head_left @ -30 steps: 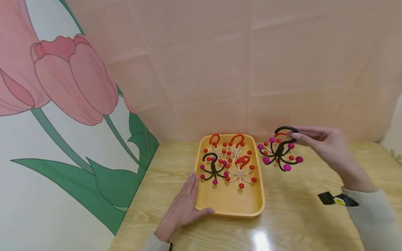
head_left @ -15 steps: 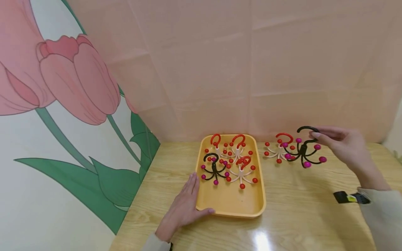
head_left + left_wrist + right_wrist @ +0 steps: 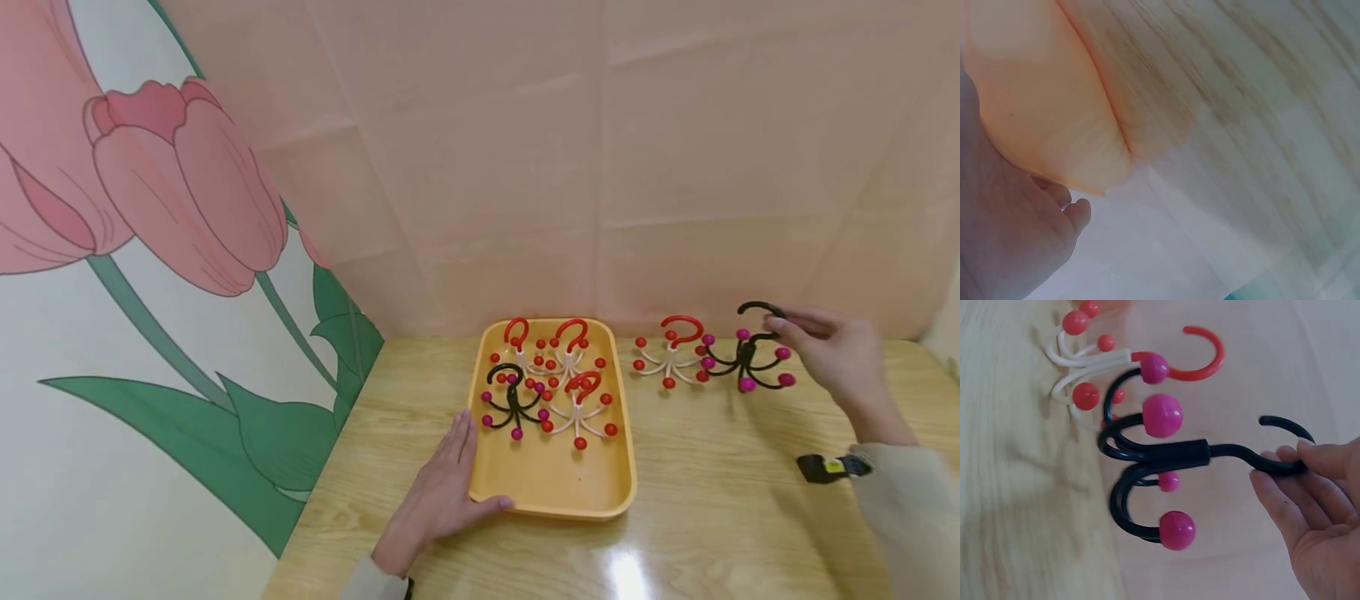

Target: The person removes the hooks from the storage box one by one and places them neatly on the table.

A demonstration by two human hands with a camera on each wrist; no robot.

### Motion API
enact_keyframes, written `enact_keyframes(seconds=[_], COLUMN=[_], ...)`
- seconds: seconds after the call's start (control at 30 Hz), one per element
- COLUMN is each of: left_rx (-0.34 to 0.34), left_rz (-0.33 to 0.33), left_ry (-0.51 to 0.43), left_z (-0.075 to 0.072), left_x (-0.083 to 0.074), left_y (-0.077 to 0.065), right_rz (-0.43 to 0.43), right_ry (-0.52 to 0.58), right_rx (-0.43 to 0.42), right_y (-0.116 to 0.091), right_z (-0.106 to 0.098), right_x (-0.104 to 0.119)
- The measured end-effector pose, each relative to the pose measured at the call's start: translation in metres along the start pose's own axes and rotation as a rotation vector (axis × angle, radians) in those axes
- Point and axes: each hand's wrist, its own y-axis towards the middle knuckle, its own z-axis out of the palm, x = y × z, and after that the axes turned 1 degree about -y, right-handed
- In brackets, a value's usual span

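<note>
1. Right hand (image 3: 843,367) pinches black hook (image 3: 746,357), shifted to 3 o'clock of white-and-red hook (image 3: 671,362); transfer seems nearly done.
2. Left hand (image 3: 442,485), fingers straight, unmoved against tray (image 3: 555,483) at 8 o'clock.

The right sleeve (image 3: 911,504) is plain, long and pale beige-grey; at its end sits a small black device (image 3: 812,468) bearing a bright yellow patch (image 3: 835,465), its finer details too blurred to make out. The left sleeve (image 3: 375,582) shows the same pale cloth, with a sliver of a black piece (image 3: 409,588) at its edge. The fingers (image 3: 1282,503) are bare.
</note>
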Motion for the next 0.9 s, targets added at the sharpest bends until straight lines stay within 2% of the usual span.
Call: enact_keyframes(seconds=[0.1,0.27,0.63,0.9], left_rx=[0.002,0.008,0.017,0.008], left_rz=[-0.002,-0.01,-0.023,-0.006], left_ry=[-0.002,-0.01,-0.016,-0.016], left_z=[0.0,0.001,0.0,0.0], left_x=[0.001,0.001,0.001,0.001], left_y=[0.001,0.001,0.001,0.002], right_rz=[0.031,0.045,0.058,0.069], right_ry=[0.077,0.139,0.155,0.17], right_rx=[-0.043,-0.102,-0.097,-0.084], right_y=[0.006,0.013,0.022,0.023], right_z=[0.003,0.01,0.026,0.03], right_x=[-0.007,-0.016,-0.037,-0.042])
